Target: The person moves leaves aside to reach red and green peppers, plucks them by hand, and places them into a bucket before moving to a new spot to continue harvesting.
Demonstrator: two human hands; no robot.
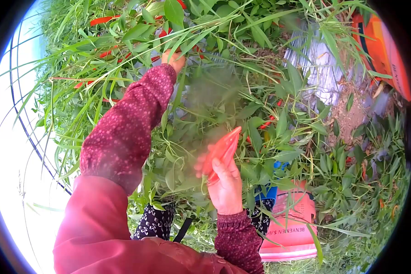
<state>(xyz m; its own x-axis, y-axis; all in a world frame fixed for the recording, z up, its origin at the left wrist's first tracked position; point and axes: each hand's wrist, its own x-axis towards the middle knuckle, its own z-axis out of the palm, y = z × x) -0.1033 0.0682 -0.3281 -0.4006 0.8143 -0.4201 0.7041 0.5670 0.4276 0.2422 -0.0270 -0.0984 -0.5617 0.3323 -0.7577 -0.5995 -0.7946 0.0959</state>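
My right hand is closed around a small bunch of long red chili peppers, their tips pointing up and away from me. My left hand reaches far into the pepper plants at the top. Leaves and grass cover its fingers, so their grip is hidden. Close to that hand, more red peppers hang among green leaves. Other ripe peppers show on the plants to the right of the middle. A hazy smear blurs the area between my hands.
A pink bag with printed lettering lies at the lower right, beside a blue item. An orange bag stands at the upper right. Shiny plastic film covers soil there. Long grass blades cross the plants.
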